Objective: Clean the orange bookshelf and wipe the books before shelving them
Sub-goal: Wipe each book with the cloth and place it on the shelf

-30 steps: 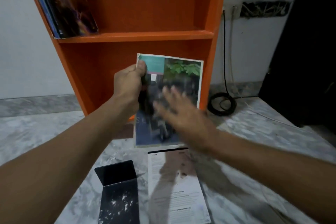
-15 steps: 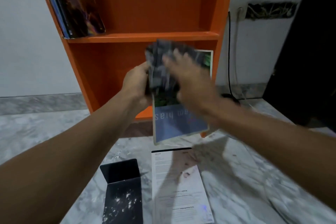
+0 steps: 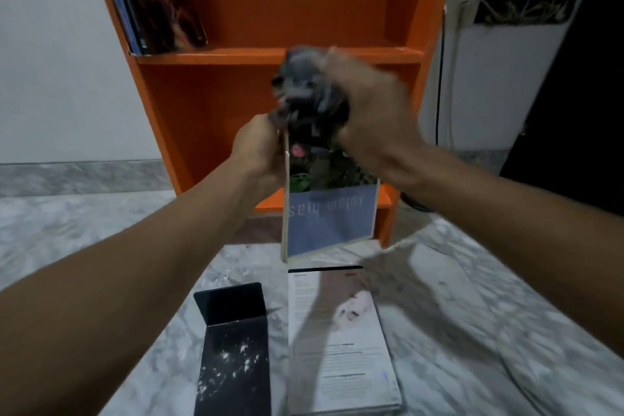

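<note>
A bare left hand (image 3: 260, 149) and a blurred bare right hand (image 3: 368, 111) are seen, with bare forearms behind the grip.

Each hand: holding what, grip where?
Left hand grips the book by its upper left edge; right hand grips a bunched grey cloth at the book's top.

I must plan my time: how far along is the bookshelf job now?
Done: some books lean on the upper shelf. In hand: the left hand holds a blue book while the right hand presses a grey cloth on it. Left: the white book on the floor.
</note>
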Demonstrator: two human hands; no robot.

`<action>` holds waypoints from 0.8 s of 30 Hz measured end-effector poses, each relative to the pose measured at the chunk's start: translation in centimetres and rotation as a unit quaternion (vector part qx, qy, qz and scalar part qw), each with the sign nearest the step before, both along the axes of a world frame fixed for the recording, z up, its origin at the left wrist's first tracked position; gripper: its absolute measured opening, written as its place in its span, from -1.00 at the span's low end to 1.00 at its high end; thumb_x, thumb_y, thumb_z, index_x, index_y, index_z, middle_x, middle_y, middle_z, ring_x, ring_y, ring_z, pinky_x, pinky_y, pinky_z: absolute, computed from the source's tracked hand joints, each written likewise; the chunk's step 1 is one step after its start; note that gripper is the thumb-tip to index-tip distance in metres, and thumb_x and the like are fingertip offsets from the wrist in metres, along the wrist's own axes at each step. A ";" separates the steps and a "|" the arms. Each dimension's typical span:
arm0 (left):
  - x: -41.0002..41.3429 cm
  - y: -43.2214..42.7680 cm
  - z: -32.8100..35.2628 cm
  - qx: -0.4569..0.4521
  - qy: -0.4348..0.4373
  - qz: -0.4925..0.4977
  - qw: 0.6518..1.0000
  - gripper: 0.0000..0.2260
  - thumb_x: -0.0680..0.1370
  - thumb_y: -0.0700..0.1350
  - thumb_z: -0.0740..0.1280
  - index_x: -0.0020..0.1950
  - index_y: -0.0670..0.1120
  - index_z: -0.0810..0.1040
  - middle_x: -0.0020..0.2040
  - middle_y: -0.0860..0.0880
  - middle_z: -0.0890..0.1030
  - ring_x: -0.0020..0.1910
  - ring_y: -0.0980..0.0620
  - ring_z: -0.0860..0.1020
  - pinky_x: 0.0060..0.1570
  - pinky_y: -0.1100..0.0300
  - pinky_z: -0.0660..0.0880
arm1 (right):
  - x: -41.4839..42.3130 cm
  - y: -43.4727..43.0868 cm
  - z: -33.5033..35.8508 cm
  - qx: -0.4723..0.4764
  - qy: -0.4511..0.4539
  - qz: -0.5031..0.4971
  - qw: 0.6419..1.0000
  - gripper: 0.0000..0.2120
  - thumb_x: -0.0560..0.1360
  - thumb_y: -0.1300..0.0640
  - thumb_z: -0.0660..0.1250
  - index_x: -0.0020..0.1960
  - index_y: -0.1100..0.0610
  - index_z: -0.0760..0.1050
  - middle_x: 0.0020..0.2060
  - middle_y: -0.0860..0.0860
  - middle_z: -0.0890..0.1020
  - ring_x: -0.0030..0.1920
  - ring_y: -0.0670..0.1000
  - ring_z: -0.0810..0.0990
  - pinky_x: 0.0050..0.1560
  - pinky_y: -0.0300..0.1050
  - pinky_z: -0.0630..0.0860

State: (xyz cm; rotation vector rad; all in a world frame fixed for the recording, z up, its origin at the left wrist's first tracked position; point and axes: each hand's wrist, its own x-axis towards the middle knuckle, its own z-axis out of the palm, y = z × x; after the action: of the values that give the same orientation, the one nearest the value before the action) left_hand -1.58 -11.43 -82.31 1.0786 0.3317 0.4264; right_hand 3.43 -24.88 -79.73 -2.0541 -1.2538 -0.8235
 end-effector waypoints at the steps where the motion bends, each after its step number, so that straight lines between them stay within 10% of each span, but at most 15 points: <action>1: 0.2 -0.1 0.2 -0.003 -0.002 0.005 1.000 -0.84 0.60 -0.17 0.23 -0.08 -0.18 0.58 -0.34 -0.10 0.65 -0.42 0.00 0.62 -0.48 0.26 0.52 | -0.4 0.3 -2.3 -0.040 0.015 0.002 0.999 -0.33 0.37 0.48 0.34 0.45 0.24 0.33 0.41 0.25 0.39 0.44 0.27 0.33 0.42 0.21 0.31; 5: 0.3 1.4 0.1 -0.039 0.005 0.051 0.998 -0.69 0.61 -0.01 0.30 0.16 -0.23 0.58 -0.04 -0.16 0.70 -0.11 -0.14 0.70 -0.15 -0.09 0.66 | -4.6 -2.5 -13.8 -0.192 -0.070 0.059 0.977 -0.50 0.40 0.36 0.15 0.31 0.21 0.51 0.24 0.23 0.57 0.23 0.32 0.55 0.12 0.20 0.53; 8: 0.4 2.7 -0.6 -0.039 0.008 0.074 0.996 -0.69 0.62 -0.02 0.29 0.23 -0.22 0.56 0.09 -0.22 0.68 0.01 -0.23 0.68 -0.02 -0.28 0.59 | -6.2 -4.2 -17.8 -0.398 0.049 0.143 0.905 -0.69 0.36 0.29 0.21 0.02 0.16 0.62 -0.03 0.14 0.64 -0.03 0.22 0.62 -0.18 0.00 0.55; 17: 2.2 4.3 -3.1 0.011 0.047 0.151 0.987 -0.78 0.64 -0.08 0.26 0.17 -0.21 0.50 -0.11 -0.11 0.65 -0.29 -0.02 0.65 -0.31 0.13 0.60 | -1.3 -2.1 -20.4 -0.535 0.425 0.059 0.728 -0.69 0.35 0.25 0.42 0.08 0.28 0.52 -0.07 0.24 0.61 -0.08 0.26 0.59 -0.23 0.00 0.51; 20: 3.0 4.6 -3.9 0.014 0.052 0.168 0.984 -0.76 0.65 -0.07 0.26 0.22 -0.21 0.48 -0.10 -0.10 0.65 -0.26 -0.04 0.67 -0.27 0.09 0.64 | -0.9 -2.1 -22.0 -0.575 0.355 -0.011 0.737 -0.34 0.44 0.18 0.45 0.44 0.20 0.22 0.19 0.23 0.50 0.07 0.17 0.50 -0.02 -0.01 0.53; 24: 3.6 5.4 -5.0 0.011 0.069 0.194 0.979 -0.79 0.64 -0.07 0.26 0.17 -0.19 0.47 -0.03 -0.09 0.62 -0.10 -0.08 0.64 -0.07 0.00 0.60 | -0.4 -1.7 -20.5 -0.405 0.457 0.001 0.792 -0.18 0.36 0.00 0.56 0.45 0.17 0.20 0.28 0.08 0.47 0.25 0.09 0.46 0.21 -0.01 0.48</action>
State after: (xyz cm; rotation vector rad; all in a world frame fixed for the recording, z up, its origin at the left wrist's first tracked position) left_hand 2.03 -6.01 -87.36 1.0684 0.6681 0.7045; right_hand 3.00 -26.57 -100.21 -2.5238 -1.0554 0.8642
